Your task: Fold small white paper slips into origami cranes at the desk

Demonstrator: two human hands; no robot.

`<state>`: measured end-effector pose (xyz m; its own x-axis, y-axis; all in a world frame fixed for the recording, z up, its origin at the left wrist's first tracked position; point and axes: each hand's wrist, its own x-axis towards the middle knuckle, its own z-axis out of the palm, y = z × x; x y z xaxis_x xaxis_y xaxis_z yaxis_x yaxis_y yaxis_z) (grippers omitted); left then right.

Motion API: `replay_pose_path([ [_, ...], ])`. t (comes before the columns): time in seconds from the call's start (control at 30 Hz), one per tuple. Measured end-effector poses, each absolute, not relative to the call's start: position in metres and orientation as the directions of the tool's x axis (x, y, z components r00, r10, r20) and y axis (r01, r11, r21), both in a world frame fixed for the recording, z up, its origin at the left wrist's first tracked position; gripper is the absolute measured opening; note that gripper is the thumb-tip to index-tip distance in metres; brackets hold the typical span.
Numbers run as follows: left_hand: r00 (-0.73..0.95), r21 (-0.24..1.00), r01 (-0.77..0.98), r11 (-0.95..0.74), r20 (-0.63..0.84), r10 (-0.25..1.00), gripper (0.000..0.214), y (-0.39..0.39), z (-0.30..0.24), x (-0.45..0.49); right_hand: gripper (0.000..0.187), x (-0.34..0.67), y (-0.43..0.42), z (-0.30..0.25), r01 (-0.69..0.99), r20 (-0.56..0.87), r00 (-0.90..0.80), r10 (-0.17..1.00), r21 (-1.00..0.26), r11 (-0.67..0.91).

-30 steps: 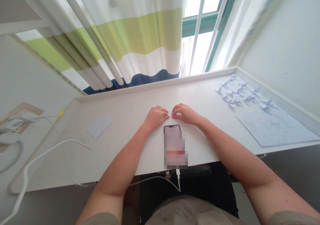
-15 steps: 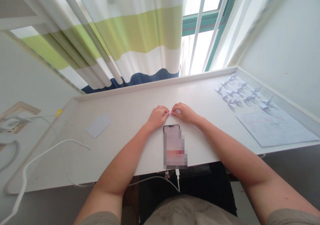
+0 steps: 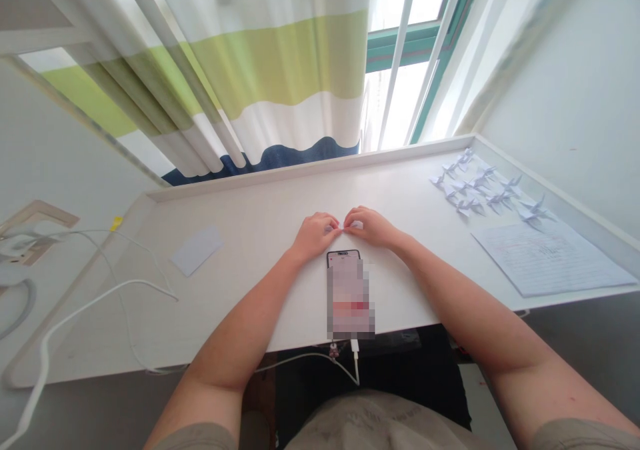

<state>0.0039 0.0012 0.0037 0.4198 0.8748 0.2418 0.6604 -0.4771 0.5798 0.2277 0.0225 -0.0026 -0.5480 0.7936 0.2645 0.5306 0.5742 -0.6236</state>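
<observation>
Close together over the middle of the white desk, my left hand (image 3: 316, 234) and my right hand (image 3: 371, 226) pinch a small piece of white paper (image 3: 341, 225) between their fingertips. Most of that paper is hidden by the fingers, so its folded shape cannot be made out. Just below the hands lies a phone (image 3: 345, 290), its screen facing up and partly blurred out. Several folded white paper cranes (image 3: 470, 183) stand in a group at the right back of the desk.
A sheet of written paper (image 3: 550, 257) lies at the right. On the left is a white paper piece (image 3: 197, 250). A white charging cable (image 3: 355, 353) runs from the phone over the front edge; another white cable (image 3: 100, 303) crosses the left side. A raised rim (image 3: 300, 170) borders the back.
My fingertips have shifted slightly around the small paper, and a little more of it shows between them. The other things on the desk stay where they were.
</observation>
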Motion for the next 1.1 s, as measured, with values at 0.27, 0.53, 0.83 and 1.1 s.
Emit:
replay_pose_path([
  [0.27,0.385,0.628,0.647,-0.432,0.219,0.896,0.019,0.004,0.003,0.007,0.015,0.224,0.023,-0.009,0.552,0.255,-0.484,0.837,-0.654,0.518],
  [0.53,0.331,0.592,0.702,-0.396,0.221,0.917,0.02,0.003,0.002,0.011,0.016,0.221,0.021,-0.007,0.613,0.18,-0.374,0.91,-0.688,0.388],
  [0.83,0.279,0.56,0.759,-0.332,0.182,0.943,0.02,0.002,0.001,0.014,0.016,0.216,0.021,0.0,0.653,0.086,-0.339,0.937,-0.695,0.3],
  [1.1,0.274,0.583,0.749,-0.315,0.16,0.948,0.019,0.0,0.004,0.015,0.017,0.213,0.022,0.003,0.663,0.06,-0.297,0.953,-0.705,0.251],
])
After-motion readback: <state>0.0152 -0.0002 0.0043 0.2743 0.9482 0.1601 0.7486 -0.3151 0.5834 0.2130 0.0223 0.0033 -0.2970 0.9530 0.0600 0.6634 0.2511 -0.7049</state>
